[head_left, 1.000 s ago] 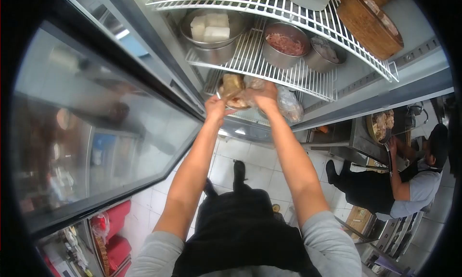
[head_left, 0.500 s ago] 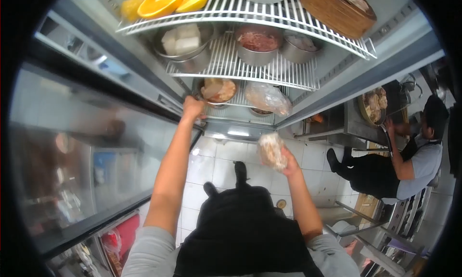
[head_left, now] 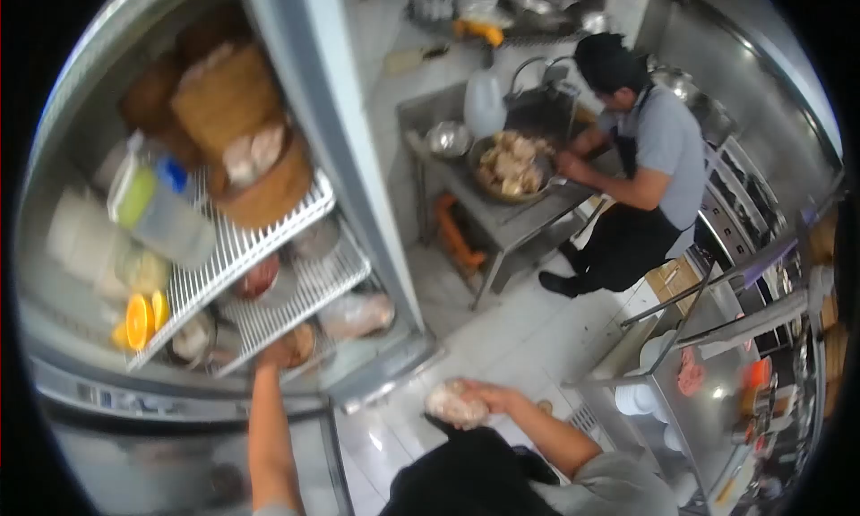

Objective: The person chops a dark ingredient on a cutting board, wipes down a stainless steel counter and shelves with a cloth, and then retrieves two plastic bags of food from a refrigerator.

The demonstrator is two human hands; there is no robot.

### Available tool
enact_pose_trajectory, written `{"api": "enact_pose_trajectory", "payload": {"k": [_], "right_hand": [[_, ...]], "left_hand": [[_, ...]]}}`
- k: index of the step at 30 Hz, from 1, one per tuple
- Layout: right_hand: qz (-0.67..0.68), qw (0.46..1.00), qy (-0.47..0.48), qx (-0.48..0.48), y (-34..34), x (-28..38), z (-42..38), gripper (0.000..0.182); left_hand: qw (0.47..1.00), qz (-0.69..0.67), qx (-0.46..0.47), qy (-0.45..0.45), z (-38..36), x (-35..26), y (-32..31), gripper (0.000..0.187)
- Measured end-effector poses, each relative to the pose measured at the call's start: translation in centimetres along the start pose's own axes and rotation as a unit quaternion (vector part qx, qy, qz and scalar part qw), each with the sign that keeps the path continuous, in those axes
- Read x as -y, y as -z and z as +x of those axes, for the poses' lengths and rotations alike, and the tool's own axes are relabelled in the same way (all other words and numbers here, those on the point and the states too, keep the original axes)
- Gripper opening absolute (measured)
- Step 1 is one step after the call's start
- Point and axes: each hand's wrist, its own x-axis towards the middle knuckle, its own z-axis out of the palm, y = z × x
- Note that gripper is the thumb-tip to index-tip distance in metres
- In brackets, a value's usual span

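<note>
My right hand (head_left: 491,396) holds a clear plastic bag of pale food (head_left: 455,403) low in front of my apron, outside the fridge. My left hand (head_left: 276,353) reaches to a lower wire shelf (head_left: 300,303) of the open fridge, beside a round bowl (head_left: 305,344); its fingers are too blurred to make out. Another wrapped bag (head_left: 358,316) lies on that lower level, right of the bowl. Higher up stand a wooden steamer (head_left: 269,189), a plastic container (head_left: 166,213) and cut orange pieces (head_left: 140,321).
Right of the fridge, a co-worker (head_left: 658,149) stands at a metal table (head_left: 515,229), hands at a large pan of food (head_left: 511,165). A metal counter (head_left: 708,408) with stacked white dishes (head_left: 638,402) is at the lower right. The fridge door (head_left: 179,462) stands open at lower left.
The view has swung right, bringing the co-worker and metal table nearer the middle. My right hand still holds the bag, and my left hand remains at the fridge's lower shelves.
</note>
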Motion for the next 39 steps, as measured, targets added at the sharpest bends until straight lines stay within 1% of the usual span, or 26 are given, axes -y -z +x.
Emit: {"api": "enact_pose_trajectory", "payload": {"k": [1,5,8,9,10,11,12,14,15,17,19,20,21,22,23,25,26,27,29,30,31,32,33,35,37,39], "right_hand": [[0.011,1.0,0.013,0.002,-0.5,0.0,-0.6,0.07],[0.043,0.998,0.02,-0.048,0.4,-1.7,-3.2,0.075],[0.063,0.995,0.059,-0.043,-0.8,-2.3,-5.6,0.075],[0.057,0.995,0.068,-0.044,-0.4,-2.5,-6.0,0.075],[0.061,0.993,0.079,-0.055,0.3,-3.5,-6.0,0.075],[0.065,0.992,0.089,-0.067,0.2,-4.1,-6.1,0.074],[0.055,0.99,0.097,-0.085,0.3,-4.7,-6.4,0.075],[0.065,0.988,0.121,-0.076,-0.2,-6.0,-6.7,0.075],[0.073,0.986,0.136,-0.064,-0.3,-6.2,-6.7,0.075],[0.076,0.984,0.151,-0.053,-0.6,-6.8,-6.1,0.076],[0.088,0.983,0.155,-0.045,-1.5,-8.0,-5.9,0.076],[0.095,0.981,0.161,-0.045,-2.6,-7.9,-6.0,0.075],[0.105,0.981,0.158,-0.042,-3.6,-8.1,-6.2,0.075],[0.084,0.977,0.188,-0.06,-4.5,-8.6,-6.4,0.074],[0.074,0.98,0.177,-0.059,-5.0,-8.8,-6.9,0.076],[0.145,0.976,0.158,-0.048,-4.9,-10.0,-8.1,0.079],[0.125,0.969,0.185,-0.103,-2.6,-12.2,-8.6,0.079],[0.158,0.962,0.193,-0.112,-3.3,-13.2,-9.4,0.078],[0.196,0.952,0.201,-0.123,-5.0,-14.5,-10.8,0.077],[0.198,0.944,0.228,-0.134,-5.3,-15.0,-11.5,0.075],[0.198,0.935,0.257,-0.145,-5.6,-15.4,-12.1,0.073],[0.201,0.933,0.259,-0.146,-6.3,-15.4,-12.7,0.073],[0.211,0.927,0.273,-0.146,-6.9,-15.5,-13.2,0.073],[0.23,0.916,0.295,-0.144,-6.7,-16.2,-13.5,0.072],[0.258,0.897,0.332,-0.133,-5.5,-17.0,-14.6,0.076],[0.267,0.865,0.397,-0.152,-5.2,-18.3,-16.1,0.078]], "left_hand": [[1.0,-0.001,-0.017,-0.019,0.2,0.0,0.0,0.043],[0.994,0.074,0.063,-0.045,1.4,1.5,-1.4,0.044],[0.984,0.133,0.111,-0.05,3.0,4.1,-3.7,0.044],[0.986,0.09,0.138,0.005,5.8,7.2,-7.3,0.062],[0.99,0.086,0.105,-0.036,6.7,9.2,-9.6,0.057],[0.991,0.082,0.073,-0.077,6.6,9.0,-9.5,0.052],[0.991,0.082,0.07,-0.082,6.1,8.9,-9.1,0.052],[0.972,0.157,0.127,-0.123,2.8,4.5,-3.9,0.043],[0.963,0.188,0.128,-0.143,4.8,6.3,-6.7,0.04],[0.987,0.09,0.117,-0.062,2.9,3.5,-3.5,0.041],[0.97,0.152,0.152,-0.113,-0.1,0.9,0.5,0.044],[0.922,0.271,0.172,-0.217,1.1,1.8,-0.9,0.046],[0.935,0.216,0.117,-0.255,2.5,4.6,-3.6,0.046],[0.938,0.213,0.14,-0.236,3.3,6.5,-5.1,0.046],[0.964,0.106,0.114,-0.213,3.9,8.3,-6.3,0.047],[0.986,-0.093,0.056,-0.124,4.4,11.1,-8.0,0.047],[0.981,-0.179,0.02,-0.07,4.3,11.9,-8.4,0.048],[0.965,-0.257,-0.032,-0.026,4.0,12.3,-8.5,0.048],[0.917,-0.385,-0.068,0.075,-1.8,6.4,-1.5,0.053],[0.92,-0.38,-0.063,0.079,-2.7,6.1,-2.0,0.053],[0.806,-0.584,-0.079,0.05,-3.4,5.8,-2.4,0.058],[0.647,-0.757,-0.091,0.018,-3.9,5.6,-3.0,0.064],[0.65,-0.755,-0.088,0.017,-4.8,5.4,-3.4,0.064],[0.557,-0.83,0.007,0.027,-7.3,4.7,-3.9,0.071],[0.505,-0.858,0.089,-0.025,-10.4,0.8,-3.3,0.068],[0.492,-0.855,0.164,-0.033,-13.1,-3.7,-3.5,0.077]]}}
